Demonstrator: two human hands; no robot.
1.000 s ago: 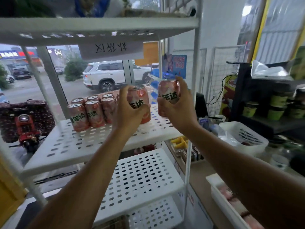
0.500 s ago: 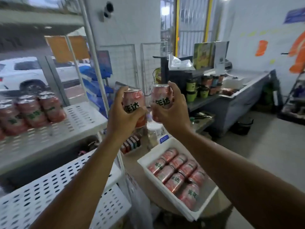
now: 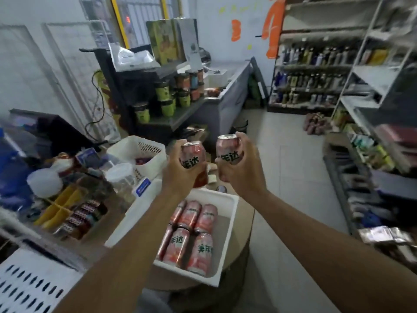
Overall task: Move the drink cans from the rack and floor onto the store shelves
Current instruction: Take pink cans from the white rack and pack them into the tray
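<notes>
- A white perforated shelf board (image 3: 29, 290) fills the lower left corner of the view.
- Behind it is a cluttered counter. A yellow divider tray (image 3: 55, 211) sits by its near edge, and a white slotted basket (image 3: 135, 147) stands toward its right end.
- The left hand (image 3: 180, 177) grasps a pink drink can (image 3: 193, 152), with the fingers curled round its lower half. The can is upright and leans slightly, its top facing the camera and black characters showing on its side.
- Below the two forearms, a white rectangular bin (image 3: 233, 213) rests on a round brown top (image 3: 244, 240). Pink cans (image 3: 199, 254) of the same kind lie on their sides in it in two rows. They are packed against one another toward its left and middle, and a strip along its right wall is bare. The left forearm hides the bin's left wall.
- The right hand (image 3: 242, 166) grasps a second pink can (image 3: 228, 147), with the thumb and fingers wrapped round it. This can is upright, with its silver rim clear above the fingers.
- The two held cans are in the air above the far edge of the bin, just beside each other with a narrow gap between them.
- Past the hands, green tubs (image 3: 167, 91) stand on a dark stepped display beside a grey counter (image 3: 232, 96).
- White store shelves (image 3: 370, 75) line the right side. A further rack of bottles (image 3: 311, 71) stands against the back wall, well apart from both held cans.
</notes>
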